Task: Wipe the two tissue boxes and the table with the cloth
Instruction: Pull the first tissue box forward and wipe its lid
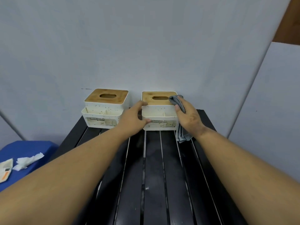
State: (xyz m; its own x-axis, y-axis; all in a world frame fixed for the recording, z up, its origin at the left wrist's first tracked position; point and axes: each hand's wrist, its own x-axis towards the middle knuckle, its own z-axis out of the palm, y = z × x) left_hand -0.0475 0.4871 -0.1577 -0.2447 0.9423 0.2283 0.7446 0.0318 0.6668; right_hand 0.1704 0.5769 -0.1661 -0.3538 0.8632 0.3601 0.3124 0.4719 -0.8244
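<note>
This looks like a plain staged room, perhaps an office corner or a recording set, rather than a lived-in home. Bare pale grey-blue wall panels [146, 46] fill the far side, joined at an angled seam on the right, where a strip of brown surface [290, 21] shows at the top corner. A black slatted counter [162, 176] stands against the wall. To the near left sits a blue surface [29, 151] carrying crumpled white tissue [27, 161] and a paper packet [5, 171].
</note>
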